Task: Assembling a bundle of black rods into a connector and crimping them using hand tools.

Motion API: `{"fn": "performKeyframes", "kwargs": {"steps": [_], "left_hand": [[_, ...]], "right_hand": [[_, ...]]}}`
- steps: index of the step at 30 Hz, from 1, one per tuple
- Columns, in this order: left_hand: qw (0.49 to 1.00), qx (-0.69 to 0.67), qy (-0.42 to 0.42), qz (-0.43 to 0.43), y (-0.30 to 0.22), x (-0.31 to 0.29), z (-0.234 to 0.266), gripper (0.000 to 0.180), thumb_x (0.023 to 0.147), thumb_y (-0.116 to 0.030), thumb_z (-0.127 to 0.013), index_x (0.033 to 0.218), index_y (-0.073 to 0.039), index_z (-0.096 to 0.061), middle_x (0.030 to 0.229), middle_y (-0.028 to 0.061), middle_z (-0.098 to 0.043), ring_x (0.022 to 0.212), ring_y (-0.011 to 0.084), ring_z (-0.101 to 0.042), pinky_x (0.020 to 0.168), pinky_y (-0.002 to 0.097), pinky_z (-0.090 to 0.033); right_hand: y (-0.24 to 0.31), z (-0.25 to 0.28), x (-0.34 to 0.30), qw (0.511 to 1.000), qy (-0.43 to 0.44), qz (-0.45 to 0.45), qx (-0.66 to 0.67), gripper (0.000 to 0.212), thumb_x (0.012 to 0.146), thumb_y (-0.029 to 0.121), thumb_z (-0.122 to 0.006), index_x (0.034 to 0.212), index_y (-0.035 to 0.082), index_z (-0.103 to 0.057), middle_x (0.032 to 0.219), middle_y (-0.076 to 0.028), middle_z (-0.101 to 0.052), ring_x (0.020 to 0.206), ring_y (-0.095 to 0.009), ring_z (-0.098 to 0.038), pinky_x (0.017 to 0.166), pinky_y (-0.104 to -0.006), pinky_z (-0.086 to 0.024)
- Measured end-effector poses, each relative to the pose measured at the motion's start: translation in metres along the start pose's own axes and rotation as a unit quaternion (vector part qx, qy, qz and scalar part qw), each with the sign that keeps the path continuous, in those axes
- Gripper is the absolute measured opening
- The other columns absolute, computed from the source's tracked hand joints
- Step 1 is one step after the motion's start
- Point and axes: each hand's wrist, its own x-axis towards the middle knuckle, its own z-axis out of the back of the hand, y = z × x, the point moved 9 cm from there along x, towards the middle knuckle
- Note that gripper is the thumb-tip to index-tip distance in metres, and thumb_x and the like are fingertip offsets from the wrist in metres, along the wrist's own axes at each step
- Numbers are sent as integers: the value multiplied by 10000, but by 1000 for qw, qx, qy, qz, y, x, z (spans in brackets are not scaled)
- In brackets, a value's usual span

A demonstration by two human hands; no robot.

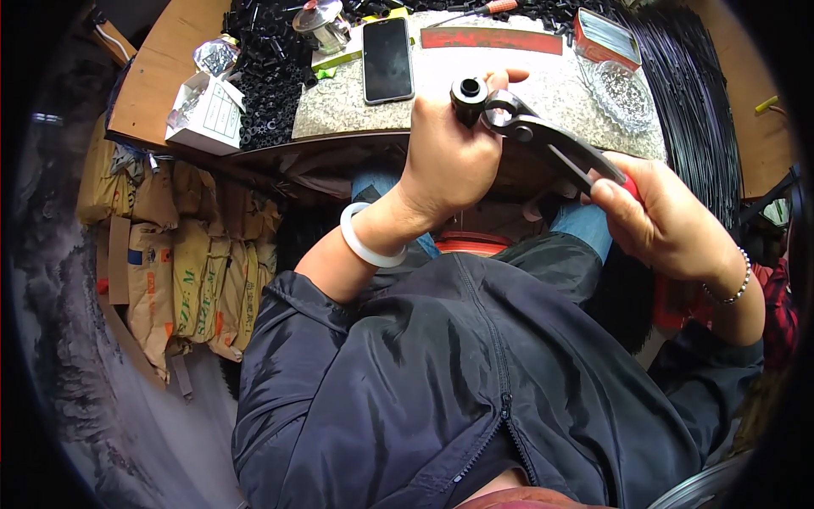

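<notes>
My left hand (449, 165), wearing a white bangle, is raised just over the table's front edge with its fingers closed around a short black hollow tube (465, 112). The tube's ringed open end faces up. In my right hand (666, 220), a pair of pincers (564, 140) with red-covered handles is gripped from the right. Its rounded metal jaws lie right beside the tube, near my left fingertips; whether they bite on it I cannot tell. One handle stands apart from the other.
Behind my hands, a stone-like slab (339, 114) bears a phone (387, 64), a red strip (492, 40) and a glass dish (621, 97). Small black parts (267, 85) are heaped left, by a white box (203, 119). Long black rods (695, 119) lie right. Paper sacks (191, 280) stand lower left.
</notes>
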Motion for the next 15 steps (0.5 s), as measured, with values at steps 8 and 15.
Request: {"fn": "performKeyframes", "kwargs": {"steps": [8, 15], "left_hand": [[999, 3, -38, 18, -6, 14, 20, 211, 941, -61, -465, 1024, -7, -651, 611, -65, -509, 503, -13, -357, 445, 170, -261], [991, -123, -42, 42, -2, 0, 13, 169, 913, -98, -552, 1025, 8, -622, 576, -68, -494, 488, -7, -398, 440, 181, -307]], "right_hand": [[-10, 16, 14, 967, -158, 146, -137, 279, 962, 204, -473, 1149, -3, -465, 688, -42, -444, 631, -134, -434, 596, -270, -392], [-135, 49, 60, 828, -374, -13, -417, 359, 889, 185, -562, 1214, 53, -486, 1127, -169, -548, 985, -320, -563, 816, -372, -463]]}}
